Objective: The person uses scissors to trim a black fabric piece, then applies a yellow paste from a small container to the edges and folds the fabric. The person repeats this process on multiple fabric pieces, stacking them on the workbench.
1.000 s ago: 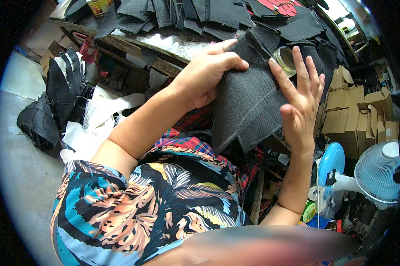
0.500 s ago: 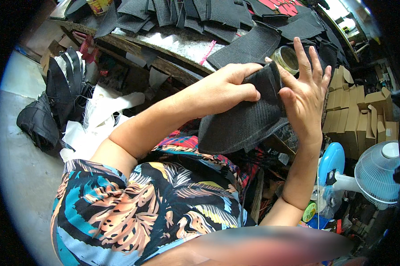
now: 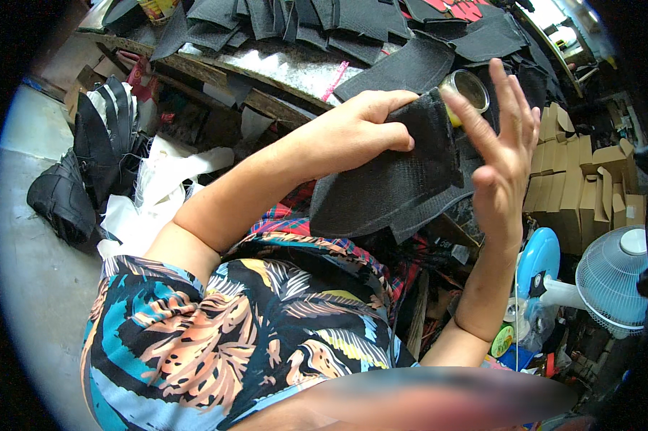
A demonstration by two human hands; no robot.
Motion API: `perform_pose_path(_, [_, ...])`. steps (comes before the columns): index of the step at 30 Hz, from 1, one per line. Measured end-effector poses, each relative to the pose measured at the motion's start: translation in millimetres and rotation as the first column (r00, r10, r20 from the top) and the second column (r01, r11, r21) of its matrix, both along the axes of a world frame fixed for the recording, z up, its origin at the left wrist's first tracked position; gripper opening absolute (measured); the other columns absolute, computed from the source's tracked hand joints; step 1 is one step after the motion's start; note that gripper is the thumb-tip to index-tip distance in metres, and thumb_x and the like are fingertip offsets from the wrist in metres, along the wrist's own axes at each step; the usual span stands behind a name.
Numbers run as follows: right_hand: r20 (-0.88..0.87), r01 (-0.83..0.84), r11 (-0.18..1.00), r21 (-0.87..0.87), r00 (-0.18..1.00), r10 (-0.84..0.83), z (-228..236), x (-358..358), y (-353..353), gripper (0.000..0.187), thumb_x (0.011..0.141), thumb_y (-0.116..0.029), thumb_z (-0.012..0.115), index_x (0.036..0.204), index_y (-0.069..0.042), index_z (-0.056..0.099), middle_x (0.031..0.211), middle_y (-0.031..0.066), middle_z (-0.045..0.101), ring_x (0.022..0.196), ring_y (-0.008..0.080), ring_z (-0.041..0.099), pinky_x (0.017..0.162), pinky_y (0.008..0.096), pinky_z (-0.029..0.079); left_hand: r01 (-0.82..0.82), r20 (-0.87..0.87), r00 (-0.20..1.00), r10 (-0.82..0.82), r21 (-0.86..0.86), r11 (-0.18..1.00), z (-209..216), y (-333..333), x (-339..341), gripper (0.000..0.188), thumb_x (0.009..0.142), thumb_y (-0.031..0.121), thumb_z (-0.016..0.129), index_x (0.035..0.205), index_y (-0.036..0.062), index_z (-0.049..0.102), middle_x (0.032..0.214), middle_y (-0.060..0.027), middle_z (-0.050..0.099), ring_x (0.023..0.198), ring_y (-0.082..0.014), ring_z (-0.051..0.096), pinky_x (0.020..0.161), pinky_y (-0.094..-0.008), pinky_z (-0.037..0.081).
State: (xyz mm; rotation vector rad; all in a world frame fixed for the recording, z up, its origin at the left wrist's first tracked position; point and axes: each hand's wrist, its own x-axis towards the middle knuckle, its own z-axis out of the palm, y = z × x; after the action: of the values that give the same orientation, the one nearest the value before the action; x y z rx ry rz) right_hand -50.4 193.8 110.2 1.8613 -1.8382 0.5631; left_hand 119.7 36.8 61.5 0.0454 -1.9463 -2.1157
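My left hand [image 3: 370, 133] grips a black textured fabric piece [image 3: 388, 179] by its upper edge, thumb and forefinger pinching it. The piece hangs below the hand over my lap, and a second layer shows along its lower right side. My right hand [image 3: 503, 161] is raised to the right of the piece, fingers spread and holding nothing. Behind the piece, close to the right forefinger, is a small round glass jar [image 3: 485, 92] with something yellowish in it. A flat black piece [image 3: 403, 68] lies on the worktable [image 3: 266, 66] beyond my left hand.
Many more black pieces [image 3: 367, 25] cover the table, with red pieces [image 3: 460, 8] at the back. Cardboard boxes [image 3: 568, 179] and a blue and white fan [image 3: 615, 276] stand at right. At left are bundled black pieces [image 3: 65, 194] and white cloth [image 3: 176, 172].
My right hand has come off the fabric piece and moved slightly right. The piece has shifted a little left and spread, showing its second layer. My left hand keeps its grip.
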Motion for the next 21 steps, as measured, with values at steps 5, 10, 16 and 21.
perform_pose_path(5, [-0.048, 0.067, 0.993, 0.101, 0.997, -0.063, -12.9, 8.5, 20.6, 0.084, 0.087, -0.085, 0.015, 0.123, -0.035, 0.072, 0.155, 0.0072, 0.042, 0.144, 0.033, 0.033, 0.117, 0.0626, 0.008, -0.204, 0.013, 0.979, 0.205, -0.07, 0.977, 5.7, -3.7, 8.7, 0.051, 0.088, 0.01, 0.063, 0.137, -0.0014, 0.053, 0.117, -0.0055, 0.066, 0.104, -0.0118, 0.061, 0.093, -0.0269, 0.048])
perform_pose_path(10, [0.201, 0.077, 0.988, 0.132, 0.974, -0.102, -3.1, -8.5, 40.9, 0.09, 0.092, -0.08, 0.009, 0.114, -0.025, 0.077, 0.148, 0.0105, 0.051, 0.142, 0.034, 0.036, 0.118, 0.0578, 0.009, -0.126, -0.054, 0.99, 0.13, 0.067, 0.99, 24.1, -12.1, 33.4, 0.059, 0.083, 0.003, 0.064, 0.14, -0.0024, 0.05, 0.12, -0.008, 0.066, 0.108, -0.0162, 0.064, 0.097, -0.0312, 0.049])
perform_pose_path(16, [0.853, -0.302, 0.931, -0.202, 0.413, 0.319, -21.3, 3.4, 19.1, 0.108, 0.082, -0.078, 0.045, 0.157, -0.003, 0.024, 0.143, 0.0281, 0.05, 0.142, 0.0351, 0.039, 0.12, 0.0492, 0.015, 0.182, -0.213, 0.94, -0.266, -0.347, 0.92, 34.4, 4.0, 23.4, 0.055, 0.077, 0.008, 0.059, 0.129, -0.0077, 0.05, 0.11, -0.0164, 0.064, 0.1, -0.0186, 0.06, 0.087, -0.0313, 0.049])
perform_pose_path(21, [0.894, -0.446, 0.891, -0.087, 0.36, 0.268, -20.9, 15.2, 20.0, 0.104, 0.071, -0.039, 0.069, 0.155, 0.001, 0.024, 0.115, 0.0156, 0.066, 0.12, 0.0294, 0.059, 0.119, 0.0536, 0.017, 0.282, -0.268, 0.858, -0.438, -0.467, 0.838, 43.1, -17.0, 20.7, 0.057, 0.076, 0.007, 0.061, 0.131, -0.0075, 0.052, 0.11, -0.0176, 0.066, 0.102, -0.0223, 0.062, 0.093, -0.035, 0.049])
